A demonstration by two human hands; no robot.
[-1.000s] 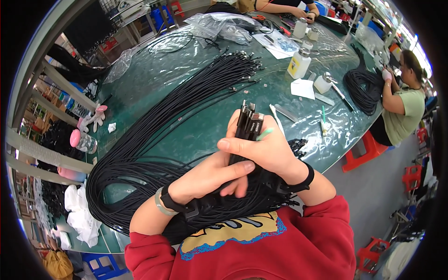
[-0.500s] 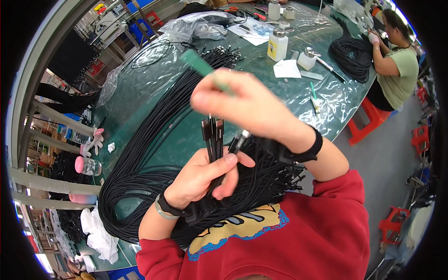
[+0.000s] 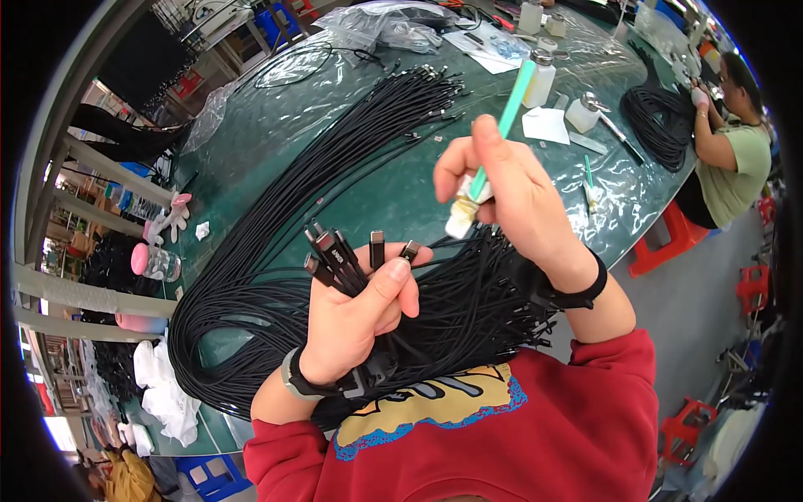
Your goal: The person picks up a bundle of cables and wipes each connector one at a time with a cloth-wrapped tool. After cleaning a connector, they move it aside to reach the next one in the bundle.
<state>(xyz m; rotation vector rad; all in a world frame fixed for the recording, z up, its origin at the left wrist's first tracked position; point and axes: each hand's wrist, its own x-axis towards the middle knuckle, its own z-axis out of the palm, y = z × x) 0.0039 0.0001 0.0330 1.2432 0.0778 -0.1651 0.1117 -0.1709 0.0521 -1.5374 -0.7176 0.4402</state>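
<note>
My left hand [image 3: 351,322] is closed round several black cables, whose connector ends [image 3: 333,255] stick up past the fingers in a loose fan. Thumb and fingers pinch one connector [image 3: 408,251] apart from the others, with its metal tip up. In my right hand [image 3: 527,197] is a green stick [image 3: 517,94], gripped near its lower end and slanting upward. White cloth [image 3: 460,219], stained yellowish, is wrapped round the stick's lower end, to the right of the connectors and a little above them. A large looped bundle of black cables [image 3: 242,243] lies under and beyond my hands.
Beyond my right hand are a white bottle [image 3: 542,79], a small dispenser jar [image 3: 583,113], white paper [image 3: 545,125] and a second green stick [image 3: 589,171]. Clear plastic bags [image 3: 389,29] lie at the back. At the right, a co-worker [image 3: 736,159] sits by coiled cables [image 3: 657,117].
My right hand has moved right and turned, swinging the stick from a leftward tilt to steeply upright and bringing its cloth end into view. The connectors in my left hand have spread apart.
</note>
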